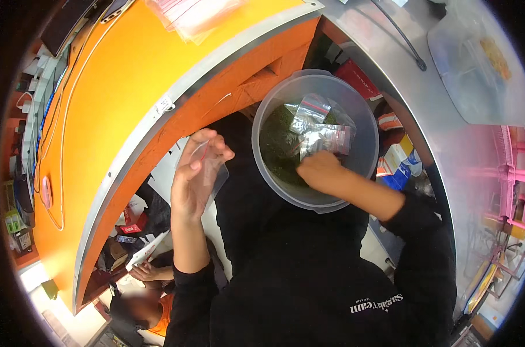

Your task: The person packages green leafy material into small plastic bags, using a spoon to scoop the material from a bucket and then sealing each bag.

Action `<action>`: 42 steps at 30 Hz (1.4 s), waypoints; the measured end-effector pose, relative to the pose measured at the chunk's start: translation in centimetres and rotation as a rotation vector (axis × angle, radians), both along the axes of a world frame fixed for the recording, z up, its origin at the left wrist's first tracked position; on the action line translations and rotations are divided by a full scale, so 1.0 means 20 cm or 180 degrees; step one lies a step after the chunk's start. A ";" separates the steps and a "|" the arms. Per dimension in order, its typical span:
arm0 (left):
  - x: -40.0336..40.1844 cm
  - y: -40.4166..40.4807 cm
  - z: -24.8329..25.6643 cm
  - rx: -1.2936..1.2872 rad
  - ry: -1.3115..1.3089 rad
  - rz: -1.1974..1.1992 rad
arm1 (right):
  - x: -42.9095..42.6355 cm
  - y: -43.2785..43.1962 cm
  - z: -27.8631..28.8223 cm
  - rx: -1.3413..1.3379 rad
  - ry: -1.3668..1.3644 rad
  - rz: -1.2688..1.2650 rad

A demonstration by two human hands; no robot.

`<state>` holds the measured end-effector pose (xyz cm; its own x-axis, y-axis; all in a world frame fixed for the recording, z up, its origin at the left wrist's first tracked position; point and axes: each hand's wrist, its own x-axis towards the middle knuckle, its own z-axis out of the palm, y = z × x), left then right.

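A large round translucent plastic tub (262, 173) stands before me, with dark green loose material (280, 152) in it. Small clear zip bags with a red stripe (311, 110) lie on top of that material. My right hand (321, 171) reaches into the tub, its fingers curled down beside the bags; whether it grips anything is hidden. To the left of the tub, my left hand (197, 173) is raised and holds a clear zip bag (208, 175) with a red line near its top. That bag looks empty.
A yellow-topped counter (128, 99) with a metal edge curves along the left, bearing a stack of clear bags (193, 13) and cables. On the right is a metal surface (375, 34) with a large clear plastic bag (470, 78). Another person (145, 308) is at lower left, holding a white object.
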<state>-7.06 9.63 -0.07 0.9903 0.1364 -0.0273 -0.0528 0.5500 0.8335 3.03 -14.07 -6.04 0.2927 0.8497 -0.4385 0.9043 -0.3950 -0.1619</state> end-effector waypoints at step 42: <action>0.42 -0.46 0.08 0.4459 -0.0497 -0.0793 | 0.00 -0.15 0.60 0.2232 -0.1570 -0.0884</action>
<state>1.43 0.34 1.59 0.9722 -0.2154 0.0915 -0.2188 -0.6983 0.6816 3.02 -17.04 5.88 0.5449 0.7456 0.3837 0.8216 -0.5661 -0.0668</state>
